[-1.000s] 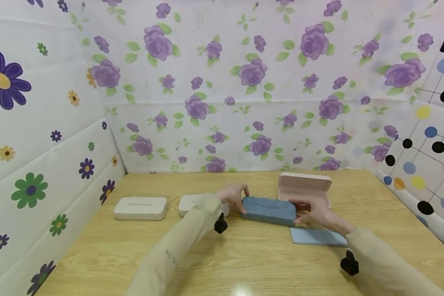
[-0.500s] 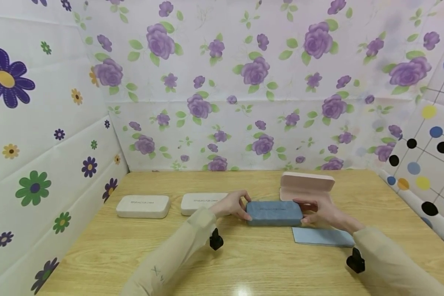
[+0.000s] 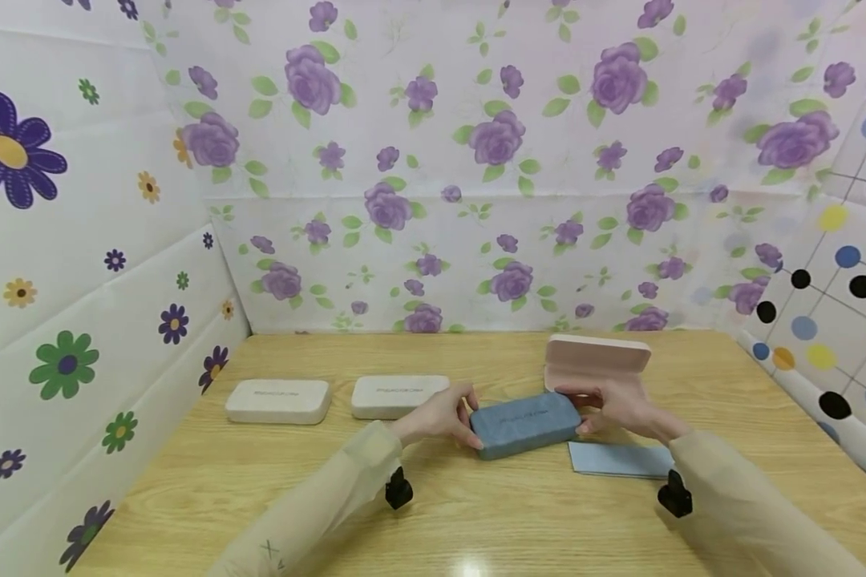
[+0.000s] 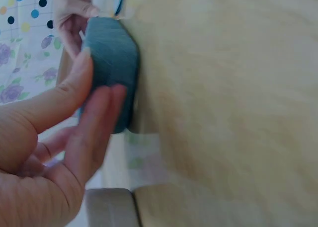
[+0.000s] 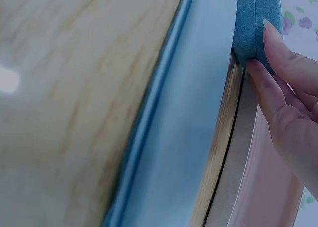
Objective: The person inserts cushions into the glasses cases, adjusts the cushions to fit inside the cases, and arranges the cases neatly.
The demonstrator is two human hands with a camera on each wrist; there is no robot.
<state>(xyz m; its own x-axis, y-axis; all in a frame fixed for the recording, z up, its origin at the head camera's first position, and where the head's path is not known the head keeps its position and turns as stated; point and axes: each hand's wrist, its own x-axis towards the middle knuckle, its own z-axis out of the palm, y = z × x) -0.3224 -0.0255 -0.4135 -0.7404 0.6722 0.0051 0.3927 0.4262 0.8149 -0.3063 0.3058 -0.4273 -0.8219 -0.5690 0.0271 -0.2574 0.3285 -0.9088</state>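
Note:
A blue glasses case, lid down with small lettering on top, lies between both hands near the middle of the table. My left hand grips its left end, thumb and fingers on opposite sides in the left wrist view. At the other end my right hand pinches the case, the thumb on one face and fingertips below. Whether the case touches the table is unclear. Just in front of the right hand lies a folded light blue cloth. Behind that hand stands an open pink glasses case, partly hidden.
Two white glasses cases rest on the left: one farther out, one beside the left hand. The wooden table extends in front. Flowered sheeting rises along the back edge, with patterned sheets at both sides.
The left end of the blue case has swung toward the person, so it now sits at a slant. My left hand has moved nearer with it; the right hand has shifted slightly left.

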